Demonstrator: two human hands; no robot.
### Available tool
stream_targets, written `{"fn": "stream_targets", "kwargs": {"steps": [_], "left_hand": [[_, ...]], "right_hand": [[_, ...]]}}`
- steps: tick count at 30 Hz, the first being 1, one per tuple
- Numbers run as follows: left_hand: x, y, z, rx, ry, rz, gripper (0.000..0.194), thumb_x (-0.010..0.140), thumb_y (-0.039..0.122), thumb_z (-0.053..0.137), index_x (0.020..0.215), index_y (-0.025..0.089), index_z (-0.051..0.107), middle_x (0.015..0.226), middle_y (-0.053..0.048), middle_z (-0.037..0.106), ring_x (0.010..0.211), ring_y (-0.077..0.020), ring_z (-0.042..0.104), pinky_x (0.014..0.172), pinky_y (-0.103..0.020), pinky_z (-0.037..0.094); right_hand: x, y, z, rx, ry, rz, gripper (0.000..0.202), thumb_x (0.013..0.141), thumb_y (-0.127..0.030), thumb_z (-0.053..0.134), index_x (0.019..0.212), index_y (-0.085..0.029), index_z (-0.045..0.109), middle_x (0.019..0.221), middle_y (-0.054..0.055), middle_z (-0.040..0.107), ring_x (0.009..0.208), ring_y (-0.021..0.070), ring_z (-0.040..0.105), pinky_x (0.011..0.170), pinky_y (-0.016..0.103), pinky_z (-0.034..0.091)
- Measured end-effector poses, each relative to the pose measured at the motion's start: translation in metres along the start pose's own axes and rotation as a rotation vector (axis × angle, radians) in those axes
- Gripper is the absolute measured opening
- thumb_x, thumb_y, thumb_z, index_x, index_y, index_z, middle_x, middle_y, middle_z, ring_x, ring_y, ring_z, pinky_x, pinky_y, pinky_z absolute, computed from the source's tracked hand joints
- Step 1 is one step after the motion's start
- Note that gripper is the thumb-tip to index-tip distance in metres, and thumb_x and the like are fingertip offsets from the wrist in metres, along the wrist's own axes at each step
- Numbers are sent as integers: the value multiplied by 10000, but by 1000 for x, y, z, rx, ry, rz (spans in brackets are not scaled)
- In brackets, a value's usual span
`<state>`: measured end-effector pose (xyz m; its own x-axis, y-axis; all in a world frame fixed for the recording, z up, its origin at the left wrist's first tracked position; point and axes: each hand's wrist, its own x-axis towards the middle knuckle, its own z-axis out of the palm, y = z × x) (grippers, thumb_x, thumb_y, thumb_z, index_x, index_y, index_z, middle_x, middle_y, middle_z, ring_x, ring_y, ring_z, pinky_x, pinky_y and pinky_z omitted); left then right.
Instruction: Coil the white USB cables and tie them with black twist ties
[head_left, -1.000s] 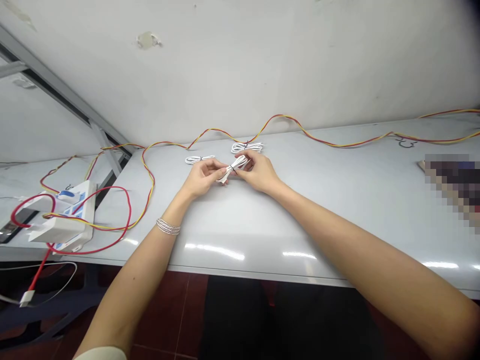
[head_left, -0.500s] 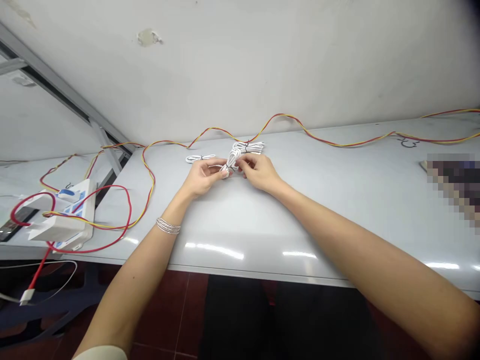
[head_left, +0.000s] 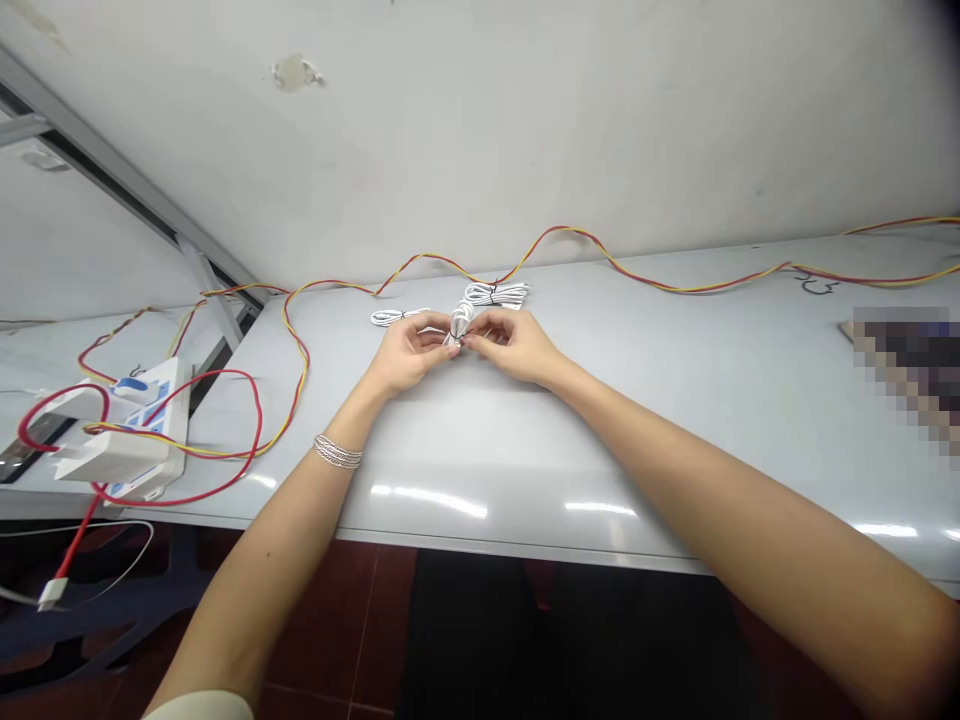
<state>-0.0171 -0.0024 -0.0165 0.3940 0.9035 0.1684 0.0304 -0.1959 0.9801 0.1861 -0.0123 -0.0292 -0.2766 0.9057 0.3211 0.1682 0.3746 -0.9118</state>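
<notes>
Between both hands is a white cable bundle (head_left: 460,322) with a dark tie around it. My left hand (head_left: 411,352) pinches its left side, a bracelet on the wrist. My right hand (head_left: 517,345) has its thumb and fingers closed at the right side of the bundle, by the dark tie. Behind the hands, a second tied white cable bundle (head_left: 504,294) lies on the table (head_left: 465,430). Another coiled white cable (head_left: 391,317) rests behind my left hand, which partly hides it.
Twisted red and yellow wires (head_left: 652,284) run along the wall edge. At the left, a white power strip (head_left: 176,420) holds plugs and looped red cable (head_left: 259,400). A pixelated object (head_left: 919,360) lies at the right.
The held bundle has turned more upright. My right thumb and fingers have shifted slightly left and closed in beside the tie; my left hand has hardly moved.
</notes>
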Motion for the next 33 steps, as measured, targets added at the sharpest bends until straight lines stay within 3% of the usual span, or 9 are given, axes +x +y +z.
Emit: {"fn": "stream_targets", "kwargs": {"steps": [3, 7, 12, 17, 20, 23, 25, 29, 33], "left_hand": [[-1, 2, 2, 17, 13, -61, 407, 649, 299, 917, 974, 142, 729, 1001, -73, 746, 809, -181, 728, 787, -331, 575], [-2, 3, 3, -34, -15, -170, 421, 686, 378, 894, 983, 130, 728, 871, -74, 762, 788, -228, 758, 808, -385, 592], [-3, 7, 2, -158, -47, -304, 382, 680, 359, 892, 936, 104, 768, 827, -74, 766, 757, -218, 754, 849, -409, 608], [-2, 11, 4, -223, -43, -353, 344, 655, 310, 892, 913, 112, 780, 804, -73, 763, 741, -212, 746, 849, -409, 608], [-2, 10, 6, -248, -39, -328, 343, 673, 291, 883, 944, 108, 781, 873, -94, 777, 798, -225, 752, 883, -414, 594], [-1, 8, 6, -273, 21, -238, 351, 680, 290, 887, 983, 145, 783, 1004, -86, 782, 903, -212, 741, 902, -377, 582], [-1, 7, 4, -268, 44, -191, 401, 689, 318, 890, 1047, 177, 776, 1033, -73, 780, 935, -206, 732, 891, -362, 581], [0, 4, 2, -146, 18, -127, 592, 674, 376, 911, 1196, 177, 717, 1000, -89, 794, 923, -220, 743, 917, -375, 566], [2, 0, 6, -8, 102, -47, 529, 676, 405, 900, 1087, 163, 671, 956, -88, 796, 886, -220, 758, 896, -374, 572]], "right_hand": [[1, 3, 1, -5, 43, 8, 145, 800, -286, 665, 834, -155, 716, 814, 46, 717, 693, 149, 604, 671, 296, 475], [0, 6, 3, -41, 98, 9, 122, 817, -250, 642, 866, -166, 717, 824, 43, 723, 641, 144, 600, 652, 303, 489], [-3, 6, 6, -132, 150, -131, 126, 850, -190, 586, 882, -179, 708, 881, 57, 729, 746, 182, 640, 726, 332, 513], [-4, 4, 6, -253, 172, -218, 138, 875, -167, 535, 881, -179, 672, 930, 82, 700, 822, 201, 642, 771, 346, 510], [-4, 3, 7, -226, 142, -155, 133, 885, -212, 561, 983, -183, 646, 969, 71, 710, 722, 172, 636, 721, 333, 514], [-4, 2, 7, -143, 113, -38, 342, 850, -340, 683, 1143, -188, 596, 1016, 62, 726, 644, 154, 641, 676, 327, 524], [-4, 1, 7, -108, 80, 3, 448, 817, -389, 735, 1187, -180, 595, 1031, 76, 738, 702, 176, 676, 697, 338, 543], [-4, -1, 6, -44, -65, -12, 330, 834, -350, 726, 1106, -165, 702, 1072, 96, 768, 902, 224, 713, 812, 357, 566], [-3, 0, 6, 10, -62, 15, 271, 846, -329, 709, 1050, -157, 760, 1105, 100, 778, 933, 231, 720, 829, 350, 567]]}}
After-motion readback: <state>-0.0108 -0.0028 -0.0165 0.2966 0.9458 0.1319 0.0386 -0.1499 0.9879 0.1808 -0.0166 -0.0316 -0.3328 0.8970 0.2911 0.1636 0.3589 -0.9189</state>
